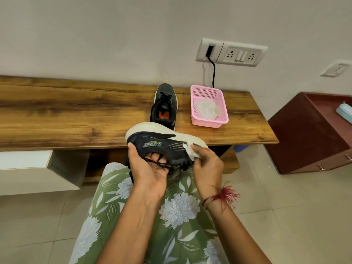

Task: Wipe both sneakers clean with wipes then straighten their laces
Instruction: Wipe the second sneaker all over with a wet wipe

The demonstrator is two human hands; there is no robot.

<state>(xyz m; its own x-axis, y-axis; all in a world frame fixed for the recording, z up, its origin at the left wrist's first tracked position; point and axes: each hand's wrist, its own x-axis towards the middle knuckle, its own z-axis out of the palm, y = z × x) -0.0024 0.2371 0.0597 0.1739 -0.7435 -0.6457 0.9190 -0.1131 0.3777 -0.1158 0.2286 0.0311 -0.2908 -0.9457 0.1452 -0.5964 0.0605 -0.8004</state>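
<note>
A person is holding a sneaker (158, 144) over their lap, just in front of the near edge of a wooden table (76, 111). The left hand (150, 166) is reaching up with its palm toward the camera. Its fingers are curling into the shoe's opening through the loose black laces (162, 164) and its thumb is pressing on the heel side, so it is gripping the shoe firmly. The sneaker is lying on its side, with its thick white sole turned up and away from both hands and its black mesh upper facing the camera.

Just to the right, the right hand (207, 162) is pinching a crumpled white wipe (187, 151) between thumb and fingers. It is pressing the wipe where the black fabric meets the sole, toward the toe end. A frayed red thread (222, 195) is circling the right wrist.

Beyond the left hand, the second sneaker (164, 107) is standing upright on the table, toe pointing away and orange insole showing. Beyond the right hand, near that shoe but apart from it, a pink plastic mesh basket (207, 123) is holding more crumpled wipes (206, 109). The table's glossy brown grain is stretching far to the left of the left hand, and its right end is stopping a little past the basket. Below both hands, green floral cloth (171, 216) is covering the lap
</note>
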